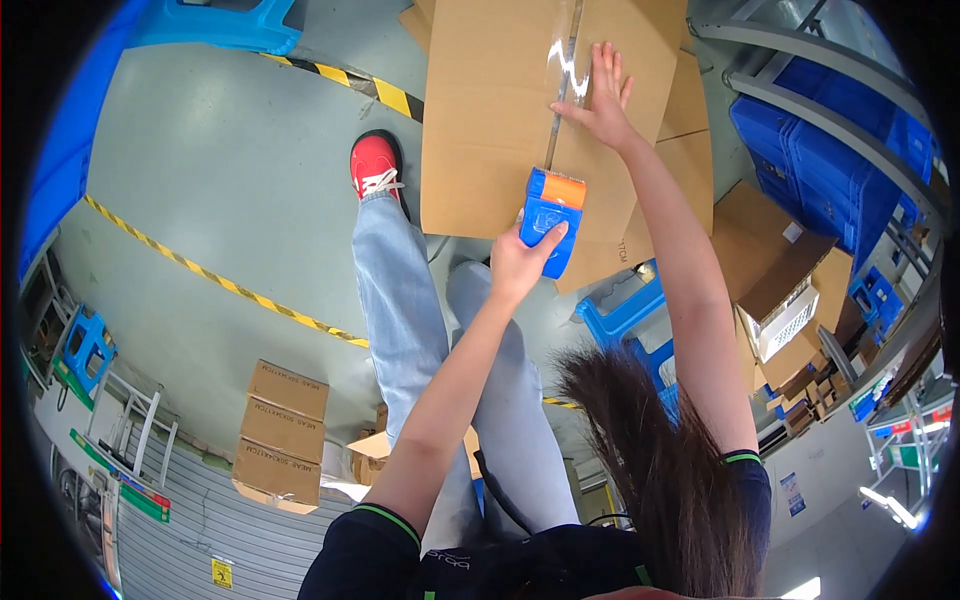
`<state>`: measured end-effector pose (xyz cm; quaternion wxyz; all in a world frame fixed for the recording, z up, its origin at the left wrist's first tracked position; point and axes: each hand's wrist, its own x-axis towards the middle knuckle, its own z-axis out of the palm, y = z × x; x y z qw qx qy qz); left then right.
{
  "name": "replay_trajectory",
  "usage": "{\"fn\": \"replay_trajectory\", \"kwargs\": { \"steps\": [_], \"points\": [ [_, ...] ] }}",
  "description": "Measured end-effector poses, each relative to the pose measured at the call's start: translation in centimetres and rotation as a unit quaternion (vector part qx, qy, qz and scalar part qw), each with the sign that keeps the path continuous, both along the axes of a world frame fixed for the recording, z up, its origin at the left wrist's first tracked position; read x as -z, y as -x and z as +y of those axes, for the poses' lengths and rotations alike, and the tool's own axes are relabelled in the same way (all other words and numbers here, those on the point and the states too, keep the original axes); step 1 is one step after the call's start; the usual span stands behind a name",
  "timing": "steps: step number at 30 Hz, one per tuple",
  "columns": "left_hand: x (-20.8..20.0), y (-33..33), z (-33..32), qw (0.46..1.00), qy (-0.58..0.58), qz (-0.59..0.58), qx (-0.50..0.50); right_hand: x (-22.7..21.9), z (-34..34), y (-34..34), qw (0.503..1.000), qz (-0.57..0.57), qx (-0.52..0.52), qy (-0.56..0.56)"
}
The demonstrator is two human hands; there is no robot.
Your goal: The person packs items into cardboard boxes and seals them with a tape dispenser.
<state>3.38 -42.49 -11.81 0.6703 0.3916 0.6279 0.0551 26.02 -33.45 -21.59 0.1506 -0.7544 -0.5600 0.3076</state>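
A large brown cardboard box [480,110] lies before me, its long middle seam running away from me. Clear tape [572,65] shines over the far part of that seam. My left hand [522,262] is wrapped round a blue and orange tape dispenser [552,215], whose orange end meets the box near the seam's near end. Flat on the box's top, just right of the seam, rests my right hand [605,112] with its fingers spread. It holds nothing.
Blue plastic crates [800,170] stand at the right beside a grey metal frame [840,110]. Under my right arm is a blue stool [630,315]. Stacked cartons [283,430] sit at lower left. Yellow-black floor tape [230,283] crosses the grey floor.
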Motion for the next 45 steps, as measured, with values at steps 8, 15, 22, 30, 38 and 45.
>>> {"fn": "replay_trajectory", "kwargs": {
  "steps": [8, 15, 22, 30, 38, 45],
  "points": [
    [0.8, -0.9, -0.6, 1.000, 0.020, 0.000, -0.008, -0.4, -0.1, -1.7, 0.995, 0.101, 0.011, 0.008],
    [1.9, -0.7, 0.0, 0.999, 0.039, 0.009, 0.023, -1.2, 0.9, 0.2, 0.982, 0.123, 0.143, 0.007],
    [3.2, 0.2, 1.2, 0.994, 0.104, -0.028, 0.005, -3.9, 6.8, 3.4, 0.943, 0.025, 0.331, 0.008],
    [1.9, -1.1, 1.7, 0.996, 0.078, -0.034, 0.008, -0.7, 7.7, 2.5, 0.962, -0.232, 0.009, -0.142],
    [1.6, -1.8, 0.9, 0.996, 0.043, 0.063, 0.054, 0.7, 7.7, 2.3, 0.962, -0.232, 0.010, -0.145],
    [2.4, -1.5, 1.5, 0.997, 0.069, 0.006, 0.032, -0.1, 4.9, 4.2, 0.960, -0.246, 0.014, -0.136]
  ]
}}
